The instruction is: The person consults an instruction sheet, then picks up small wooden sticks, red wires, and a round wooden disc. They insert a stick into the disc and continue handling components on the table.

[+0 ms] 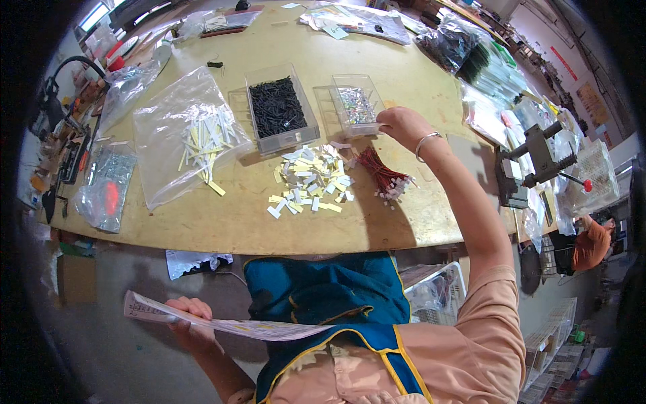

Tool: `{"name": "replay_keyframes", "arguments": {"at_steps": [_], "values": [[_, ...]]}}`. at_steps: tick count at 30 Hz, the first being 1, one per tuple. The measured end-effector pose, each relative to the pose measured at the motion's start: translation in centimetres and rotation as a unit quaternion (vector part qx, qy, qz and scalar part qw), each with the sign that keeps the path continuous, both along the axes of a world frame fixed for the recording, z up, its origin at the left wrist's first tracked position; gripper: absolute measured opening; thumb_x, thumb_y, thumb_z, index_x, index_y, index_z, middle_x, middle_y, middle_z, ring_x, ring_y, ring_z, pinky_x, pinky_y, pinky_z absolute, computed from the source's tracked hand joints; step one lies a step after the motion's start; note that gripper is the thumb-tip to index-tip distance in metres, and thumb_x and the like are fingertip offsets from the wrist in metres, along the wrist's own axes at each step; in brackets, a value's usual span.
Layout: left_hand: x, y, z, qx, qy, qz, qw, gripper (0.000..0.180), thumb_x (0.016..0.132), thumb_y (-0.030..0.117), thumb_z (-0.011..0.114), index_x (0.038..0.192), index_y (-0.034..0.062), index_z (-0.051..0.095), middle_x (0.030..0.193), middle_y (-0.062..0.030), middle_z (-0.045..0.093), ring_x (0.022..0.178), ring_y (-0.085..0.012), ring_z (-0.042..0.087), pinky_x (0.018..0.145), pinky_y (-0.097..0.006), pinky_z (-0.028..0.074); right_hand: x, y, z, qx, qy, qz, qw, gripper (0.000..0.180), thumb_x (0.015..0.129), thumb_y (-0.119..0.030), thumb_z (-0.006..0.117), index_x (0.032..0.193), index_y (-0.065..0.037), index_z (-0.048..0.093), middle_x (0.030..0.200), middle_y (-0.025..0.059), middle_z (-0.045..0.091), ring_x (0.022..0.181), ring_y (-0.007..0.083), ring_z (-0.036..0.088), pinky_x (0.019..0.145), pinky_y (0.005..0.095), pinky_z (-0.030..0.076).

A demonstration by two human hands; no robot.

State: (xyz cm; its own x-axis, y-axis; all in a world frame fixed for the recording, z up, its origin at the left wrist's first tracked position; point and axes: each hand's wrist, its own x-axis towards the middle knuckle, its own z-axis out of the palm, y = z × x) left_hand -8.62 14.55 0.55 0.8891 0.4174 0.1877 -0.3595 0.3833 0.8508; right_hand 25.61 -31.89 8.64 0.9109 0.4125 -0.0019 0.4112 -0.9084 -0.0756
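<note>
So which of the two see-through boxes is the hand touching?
The right hand touches the smaller clear box, the one holding tiny shiny bits. The bigger clear box beside it, full of black pieces, is left alone.

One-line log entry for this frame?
left hand: holds paper sheet | right hand: at small clear tray | table: label pile

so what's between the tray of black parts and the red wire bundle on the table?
In the head view, the pile of white and yellow paper slips lies between the black-parts tray and the red wire bundle.
</note>
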Motion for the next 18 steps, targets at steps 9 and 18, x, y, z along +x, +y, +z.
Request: {"name": "replay_keyframes", "arguments": {"at_steps": [9, 18], "values": [[0.5, 0.0, -0.4, 0.000, 0.038, 0.022, 0.999, 0.041, 0.076, 0.039, 0.076, 0.082, 0.0132, 0.044, 0.067, 0.0002, 0.040, 0.051, -0.0122, 0.040, 0.045, -0.026, 0.036, 0.8, 0.1, -0.4, 0.034, 0.010, 0.021, 0.999, 0.019, 0.089, -0.021, 0.063, 0.101, -0.007, 0.069, 0.097, 0.0166, 0.069, 0.093, 0.0368, 0.065, 0.082, 0.0450, 0.052], [0.0, -1.6, 0.7, 0.005, 0.071, 0.113, 0.991, 0.036, 0.077, 0.036, 0.071, 0.084, 0.0124, 0.045, 0.067, -0.0006, 0.039, 0.051, -0.0124, 0.039, 0.046, -0.026, 0.034, -1.0, 5.7, 2.8, -0.012, -0.071, 0.064, 0.995, 0.035, 0.089, -0.035, 0.067, 0.118, -0.015, 0.067, 0.124, 0.0081, 0.064, 0.107, 0.0291, 0.064, 0.090, 0.0424, 0.052]]}}
